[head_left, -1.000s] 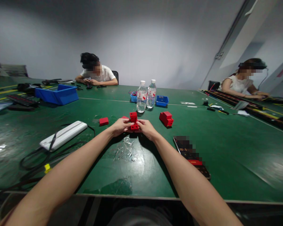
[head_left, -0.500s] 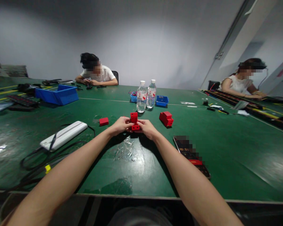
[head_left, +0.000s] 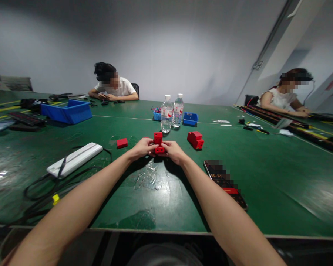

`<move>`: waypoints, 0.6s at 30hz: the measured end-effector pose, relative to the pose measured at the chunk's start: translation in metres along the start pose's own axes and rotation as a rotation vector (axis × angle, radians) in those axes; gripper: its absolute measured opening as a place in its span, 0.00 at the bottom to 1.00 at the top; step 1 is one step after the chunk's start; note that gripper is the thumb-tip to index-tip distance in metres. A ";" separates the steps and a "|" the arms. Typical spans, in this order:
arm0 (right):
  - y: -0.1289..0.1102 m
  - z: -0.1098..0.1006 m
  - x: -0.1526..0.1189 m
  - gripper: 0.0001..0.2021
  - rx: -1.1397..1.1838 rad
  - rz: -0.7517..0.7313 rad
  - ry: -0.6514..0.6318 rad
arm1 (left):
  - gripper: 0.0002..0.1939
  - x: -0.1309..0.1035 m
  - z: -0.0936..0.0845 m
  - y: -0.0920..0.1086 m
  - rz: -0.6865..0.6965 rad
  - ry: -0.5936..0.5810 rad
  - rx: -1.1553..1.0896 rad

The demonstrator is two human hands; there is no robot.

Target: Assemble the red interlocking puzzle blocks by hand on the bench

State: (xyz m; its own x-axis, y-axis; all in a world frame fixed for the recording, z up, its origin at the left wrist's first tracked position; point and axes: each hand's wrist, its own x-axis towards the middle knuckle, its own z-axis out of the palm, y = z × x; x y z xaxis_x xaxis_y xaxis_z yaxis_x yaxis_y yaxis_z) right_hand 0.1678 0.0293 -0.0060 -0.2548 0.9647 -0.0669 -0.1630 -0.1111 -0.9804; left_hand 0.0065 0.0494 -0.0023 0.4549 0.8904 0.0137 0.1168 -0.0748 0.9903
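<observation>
Between both hands is a red block-like part [head_left: 158,138] with small holes, its upper piece standing above a lower piece. My left hand [head_left: 142,147] is closed on its left side, and my right hand [head_left: 172,150] grips it from the right. The fingers cover the middle of the part, so how its pieces join cannot be seen. Left of my hands a small flat red block [head_left: 122,143] lies on the table. To the right sits a larger red stepped block [head_left: 195,140]. A bit of red shows behind my left fingers.
Two water bottles [head_left: 167,114] stand beyond my hands, beside a small blue bin [head_left: 190,119]. A large blue bin [head_left: 68,112] is at the far left. A white power strip [head_left: 75,159] with black cables lies left, a phone [head_left: 224,184] right. Two people sit across the table.
Both hands keep their hold on the red part, which has shifted very slightly to the right. The other things on the table stay in place.
</observation>
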 end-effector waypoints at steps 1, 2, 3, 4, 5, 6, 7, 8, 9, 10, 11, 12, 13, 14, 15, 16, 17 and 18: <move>0.000 0.000 0.000 0.10 -0.002 0.005 0.004 | 0.26 -0.001 -0.001 0.000 -0.010 -0.017 -0.014; -0.001 0.000 -0.001 0.10 -0.002 0.010 0.009 | 0.26 -0.001 -0.002 -0.001 -0.016 -0.036 -0.029; -0.001 0.000 -0.001 0.10 0.002 0.015 0.012 | 0.26 -0.001 -0.004 -0.002 -0.019 -0.057 -0.045; -0.001 0.000 -0.002 0.10 0.008 0.022 0.012 | 0.25 -0.001 -0.005 -0.003 -0.018 -0.076 -0.061; -0.002 0.000 -0.003 0.09 0.016 0.031 0.010 | 0.25 -0.001 -0.006 -0.005 -0.015 -0.091 -0.075; -0.002 -0.001 -0.003 0.09 0.024 0.041 0.005 | 0.25 -0.001 -0.007 -0.006 -0.013 -0.104 -0.088; -0.002 -0.001 -0.004 0.09 0.033 0.050 -0.005 | 0.25 0.000 -0.008 -0.007 -0.013 -0.117 -0.098; -0.003 -0.002 -0.004 0.09 0.042 0.057 -0.019 | 0.25 0.000 -0.008 -0.008 -0.014 -0.126 -0.104; -0.003 -0.002 -0.004 0.09 0.048 0.061 -0.032 | 0.25 0.001 -0.009 -0.009 -0.015 -0.130 -0.105; -0.003 -0.003 -0.004 0.10 0.052 0.063 -0.045 | 0.24 0.001 -0.009 -0.009 -0.016 -0.130 -0.104; -0.003 -0.003 -0.004 0.10 0.052 0.062 -0.054 | 0.24 0.001 -0.009 -0.010 -0.016 -0.131 -0.101; -0.004 -0.003 -0.004 0.10 0.050 0.060 -0.057 | 0.23 0.002 -0.009 -0.010 -0.015 -0.131 -0.097; -0.004 -0.003 -0.004 0.10 0.045 0.058 -0.054 | 0.23 0.002 -0.009 -0.010 -0.014 -0.131 -0.094; -0.004 -0.002 -0.004 0.10 0.037 0.057 -0.047 | 0.22 0.002 -0.009 -0.010 -0.014 -0.130 -0.092; -0.004 -0.002 -0.004 0.10 0.028 0.055 -0.038 | 0.22 0.002 -0.009 -0.010 -0.015 -0.128 -0.091; -0.004 -0.001 -0.003 0.10 0.018 0.054 -0.027 | 0.22 0.002 -0.009 -0.010 -0.018 -0.126 -0.092; -0.003 0.000 -0.003 0.10 0.008 0.054 -0.017 | 0.23 0.002 -0.008 -0.009 -0.022 -0.122 -0.095; -0.003 0.000 -0.003 0.11 -0.003 0.055 -0.009 | 0.23 0.002 -0.008 -0.009 -0.028 -0.115 -0.099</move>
State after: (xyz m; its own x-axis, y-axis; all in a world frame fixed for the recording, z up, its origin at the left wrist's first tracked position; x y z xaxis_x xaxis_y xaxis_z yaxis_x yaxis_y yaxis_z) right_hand 0.1688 0.0271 -0.0026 -0.2718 0.9550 -0.1188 -0.1458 -0.1629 -0.9758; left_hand -0.0008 0.0555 -0.0101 0.5515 0.8338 -0.0246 0.0457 -0.0007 0.9990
